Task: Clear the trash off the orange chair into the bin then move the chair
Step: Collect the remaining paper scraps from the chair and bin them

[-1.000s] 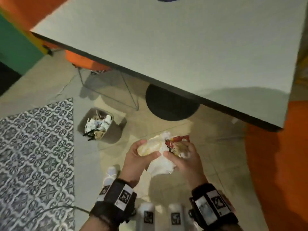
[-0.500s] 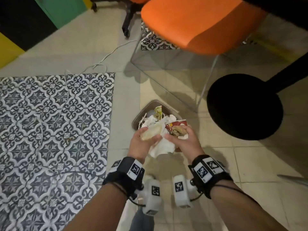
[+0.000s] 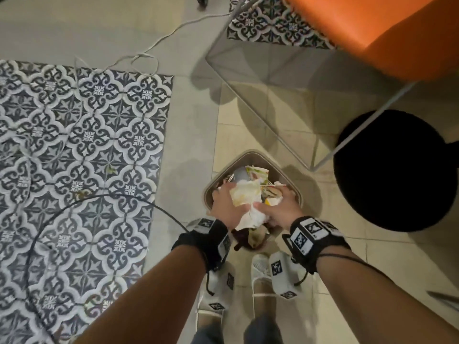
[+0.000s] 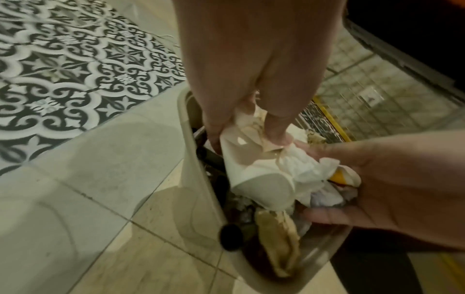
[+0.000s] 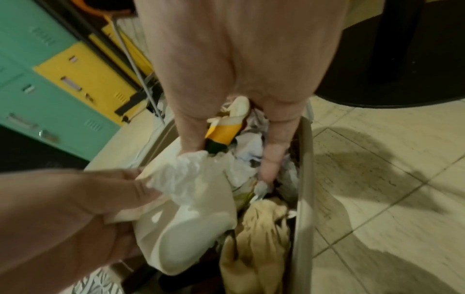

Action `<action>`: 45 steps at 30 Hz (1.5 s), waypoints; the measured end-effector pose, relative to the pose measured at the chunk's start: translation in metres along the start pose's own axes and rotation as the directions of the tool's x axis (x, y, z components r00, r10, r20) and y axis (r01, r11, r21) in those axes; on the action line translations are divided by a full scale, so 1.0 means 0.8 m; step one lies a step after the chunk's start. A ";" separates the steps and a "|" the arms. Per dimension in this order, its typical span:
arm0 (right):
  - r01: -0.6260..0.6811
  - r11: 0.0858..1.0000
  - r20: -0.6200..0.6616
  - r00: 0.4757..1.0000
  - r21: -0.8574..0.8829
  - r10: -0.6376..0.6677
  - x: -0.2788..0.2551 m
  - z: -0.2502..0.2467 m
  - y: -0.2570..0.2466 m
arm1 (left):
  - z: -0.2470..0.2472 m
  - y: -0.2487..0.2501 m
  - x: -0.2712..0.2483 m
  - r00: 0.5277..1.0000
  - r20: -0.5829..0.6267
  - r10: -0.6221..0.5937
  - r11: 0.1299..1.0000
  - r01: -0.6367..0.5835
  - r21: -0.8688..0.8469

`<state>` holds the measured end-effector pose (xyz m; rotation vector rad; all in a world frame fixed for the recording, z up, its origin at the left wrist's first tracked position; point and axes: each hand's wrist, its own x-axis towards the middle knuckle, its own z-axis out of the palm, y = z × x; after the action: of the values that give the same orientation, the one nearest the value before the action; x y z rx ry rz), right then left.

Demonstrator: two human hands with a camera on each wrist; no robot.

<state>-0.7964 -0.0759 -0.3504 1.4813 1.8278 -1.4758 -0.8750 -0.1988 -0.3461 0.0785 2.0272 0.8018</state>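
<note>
The beige bin (image 3: pixel 250 154) stands on the floor tiles, stuffed with paper and wrappers. Both hands hover in its mouth. My left hand (image 3: pixel 223 204) grips a crushed white paper cup (image 4: pixel 256 175), thumb (image 4: pixel 276 131) pressed on its crumpled top. Just right of it, my right hand (image 3: pixel 280 209) holds a white tissue (image 4: pixel 304 167) and a yellow-and-red wrapper (image 5: pixel 224 135), fingers (image 5: pixel 273 151) curled down into the bin. In the head view the orange chair (image 3: pixel 372 28) is at the top right, its visible seat part bare.
A patterned rug (image 3: pixel 74 157) lies left of the bin, crossed by a black cable (image 3: pixel 99 197). The chair's wire frame (image 3: pixel 360 130) and a round black table base (image 3: pixel 397 170) stand to the right. Teal and yellow lockers (image 5: pixel 50 89) sit behind. My white shoes (image 3: pixel 260 266) touch the bin.
I have turned from the table to the bin. Both hands, still holding the trash, have dropped from above the floor into the bin's mouth.
</note>
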 end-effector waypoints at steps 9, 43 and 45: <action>-0.189 0.916 -0.094 0.982 -0.354 0.166 0.055 0.040 0.014 | 0.038 -0.019 0.052 1.000 0.021 -0.008 0.962 0.002 0.274; -0.057 0.970 -0.008 0.998 0.235 0.061 -0.141 -0.080 -0.014 | -0.018 0.066 -0.127 0.936 0.075 0.345 0.650 -0.296 0.700; -0.058 0.956 -0.069 0.994 0.286 0.081 -0.176 -0.102 0.013 | 0.000 0.072 -0.163 0.930 0.101 0.352 0.673 -0.327 0.664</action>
<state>-0.7075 -0.0750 -0.2135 1.7422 1.6398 -1.7241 -0.8151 -0.2000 -0.2167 0.8935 2.2771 0.2298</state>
